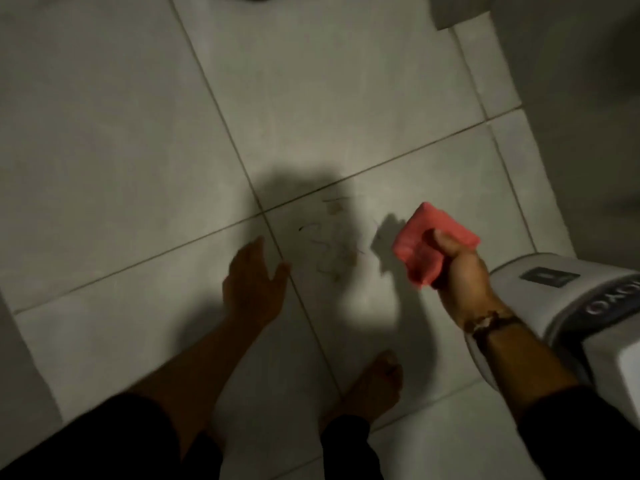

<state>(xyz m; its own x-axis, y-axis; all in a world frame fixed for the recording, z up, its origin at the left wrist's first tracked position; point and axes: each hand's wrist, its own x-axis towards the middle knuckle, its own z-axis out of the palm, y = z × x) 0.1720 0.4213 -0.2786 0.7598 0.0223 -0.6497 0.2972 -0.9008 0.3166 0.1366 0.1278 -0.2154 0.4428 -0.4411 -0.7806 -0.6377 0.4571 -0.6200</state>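
My right hand (462, 271) grips a folded pink-red cloth (420, 252) above the pale tiled floor (104, 133); a beaded band sits on that wrist. My left hand (251, 285) hangs over the floor with its fingers straight and thumb spread, and it holds nothing. Between the two hands, a small patch of hairs and brownish dirt (330, 245) lies on the tile near a grout crossing. The frame is dim and somewhat blurred.
A bare foot (375, 384) stands on the floor below the dirt. A white appliance with dark lettering (571, 296) sits at the right edge, behind my right forearm. A wall with a tiled skirting (512, 140) runs along the right side.
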